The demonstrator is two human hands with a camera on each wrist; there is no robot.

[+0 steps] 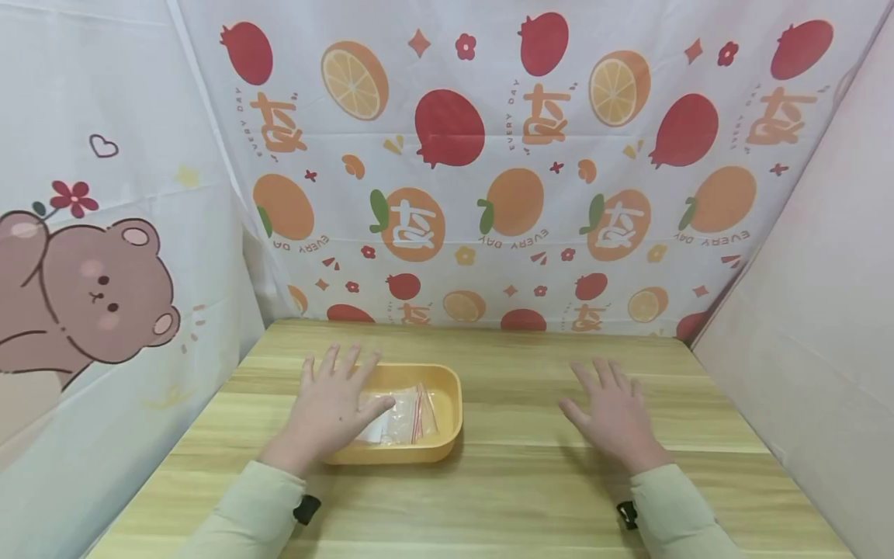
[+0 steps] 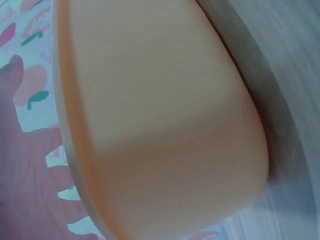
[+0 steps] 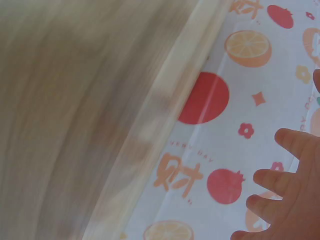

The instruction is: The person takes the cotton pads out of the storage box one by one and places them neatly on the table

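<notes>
Left hand (image 1: 330, 411) spread, yellow tray (image 1: 405, 455) partly beneath (clear bags (image 1: 401, 421) inside)

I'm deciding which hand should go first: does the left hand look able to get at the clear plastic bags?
Probably yes: the left hand hovers, spread and empty, at the left end of the yellow tray, and the clear plastic bags lie inside close by, with no lid over them.

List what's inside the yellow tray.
Clear zip bags with red lines lie in the yellow tray, with something white at their left. The left hand covers most of the tray's left end; whatever lies there is hidden.
</notes>
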